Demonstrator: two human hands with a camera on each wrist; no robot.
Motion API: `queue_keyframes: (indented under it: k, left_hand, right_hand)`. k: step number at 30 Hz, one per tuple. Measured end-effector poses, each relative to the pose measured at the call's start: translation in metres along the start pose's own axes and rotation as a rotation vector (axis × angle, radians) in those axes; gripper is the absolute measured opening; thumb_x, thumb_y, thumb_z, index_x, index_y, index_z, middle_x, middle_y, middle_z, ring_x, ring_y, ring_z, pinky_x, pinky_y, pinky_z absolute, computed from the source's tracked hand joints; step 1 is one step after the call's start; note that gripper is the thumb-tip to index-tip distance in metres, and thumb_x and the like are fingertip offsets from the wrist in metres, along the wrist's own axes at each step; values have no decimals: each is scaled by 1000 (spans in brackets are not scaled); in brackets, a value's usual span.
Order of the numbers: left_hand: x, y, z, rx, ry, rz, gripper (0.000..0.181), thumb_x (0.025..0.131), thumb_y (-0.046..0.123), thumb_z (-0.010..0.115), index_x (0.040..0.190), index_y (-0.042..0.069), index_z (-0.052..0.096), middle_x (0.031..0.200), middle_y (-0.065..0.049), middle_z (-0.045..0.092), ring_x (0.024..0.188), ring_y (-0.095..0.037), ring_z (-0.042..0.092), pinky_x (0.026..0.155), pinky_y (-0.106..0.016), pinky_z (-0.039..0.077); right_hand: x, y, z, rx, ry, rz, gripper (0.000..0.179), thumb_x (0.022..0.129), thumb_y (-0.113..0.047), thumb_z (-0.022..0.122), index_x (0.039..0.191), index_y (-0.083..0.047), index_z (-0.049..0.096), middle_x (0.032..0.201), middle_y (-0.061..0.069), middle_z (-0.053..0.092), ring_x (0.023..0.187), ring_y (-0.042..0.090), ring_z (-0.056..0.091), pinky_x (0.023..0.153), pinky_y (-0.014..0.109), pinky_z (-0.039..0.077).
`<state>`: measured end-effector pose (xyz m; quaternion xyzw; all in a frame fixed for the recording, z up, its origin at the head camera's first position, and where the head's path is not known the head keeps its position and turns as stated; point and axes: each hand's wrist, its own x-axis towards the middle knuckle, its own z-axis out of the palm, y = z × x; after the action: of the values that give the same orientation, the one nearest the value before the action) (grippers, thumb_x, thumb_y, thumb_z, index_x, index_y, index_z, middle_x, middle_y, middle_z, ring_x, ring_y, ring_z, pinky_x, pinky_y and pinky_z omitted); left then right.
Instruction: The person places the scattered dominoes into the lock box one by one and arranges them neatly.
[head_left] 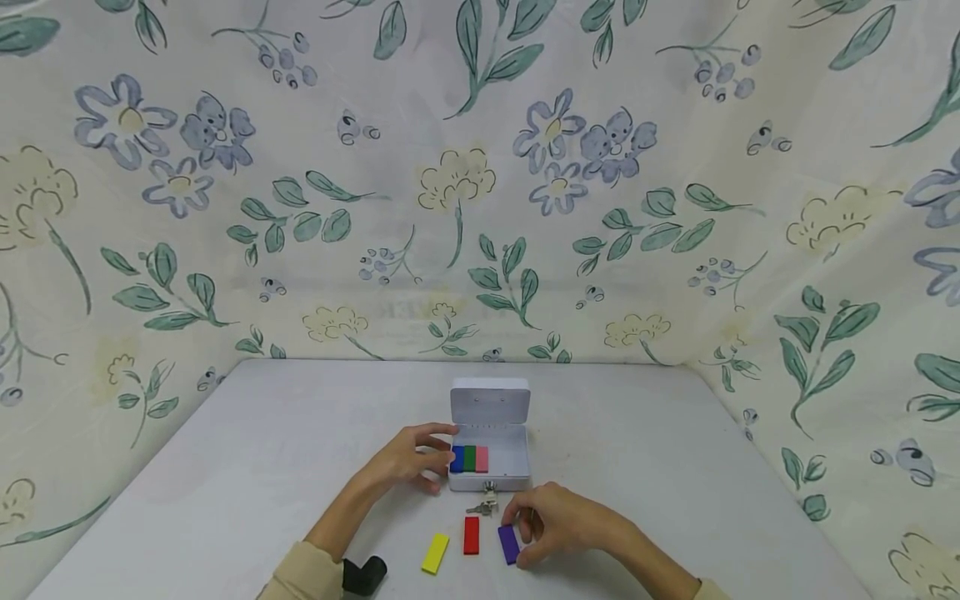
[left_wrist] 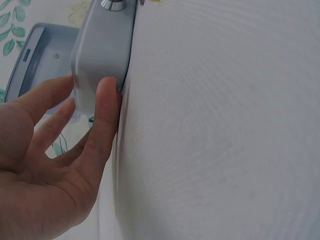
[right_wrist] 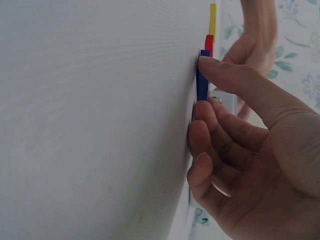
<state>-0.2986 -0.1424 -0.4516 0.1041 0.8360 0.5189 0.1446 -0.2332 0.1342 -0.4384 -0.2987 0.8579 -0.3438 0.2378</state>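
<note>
Six coloured blocks can be counted: three are inside a small white box (head_left: 512, 446), and three are outside of it, at the tabletop (head_left: 637, 450). The box stands between the left and the right edge of the tabletop, well apart from both, and its lid (head_left: 490, 406) is raised on the side of the far edge. In the left part of the box, a blue block (head_left: 457, 461), a green block (head_left: 470, 459) and a pink block (head_left: 482, 459) lie side by side, in this order from left to right.

The right hand (head_left: 557, 523) is pinching a purple block (head_left: 508, 544) at its two short ends, with the thumb on one end and the forefinger on the other. This block is in front of the box, a little to the right; whether it is lifted from the tabletop, I cannot tell. The left hand (head_left: 411, 458) has its fingers spread and rests the fingertips against the left side of the box.

To the left of the purple block lies a red block (head_left: 471, 536), and further left a yellow block (head_left: 435, 553), which is slanted. Some keys (head_left: 482, 507) are just before the lock (head_left: 490, 486) of the box. Beside the left wrist there is a black object (head_left: 364, 577). Behind the far edge hangs a flowered cloth (head_left: 457, 183).
</note>
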Motion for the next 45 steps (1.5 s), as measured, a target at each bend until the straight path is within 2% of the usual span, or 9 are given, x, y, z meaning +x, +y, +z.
queue_keyframes:
  k: [14,25,33,45]
  left_hand:
    - [0,-1,-1,-8,-2,-5,50,90,17,71,137,15,56,124,-19,60,81,-19,69,63,-34,62]
    - [0,0,-2,2,-8,0,50,90,18,71,138,14,56,124,-19,61,81,-19,68,62,-34,62]
    - [0,0,-3,3,-19,14,51,90,19,71,138,13,55,124,-19,61,82,-19,68,63,-34,62]
    - [0,-2,-2,-11,-20,4,51,90,21,71,138,15,55,125,-18,60,81,-19,68,62,-34,62]
  right_hand:
    - [-1,0,-5,-6,-29,-32,33,79,-20,82,109,-14,69,73,-8,60,64,-1,51,60,12,47]
    - [-5,-2,-23,-59,40,-81,37,80,-27,81,114,-17,70,76,-12,61,68,-2,52,62,14,49]
    - [-7,-8,-37,-72,78,-93,36,82,-27,80,115,-17,70,77,-10,62,70,1,55,64,15,50]
    - [-5,-7,-51,-118,138,-128,37,83,-27,78,116,-12,68,78,-9,62,73,2,55,67,16,50]
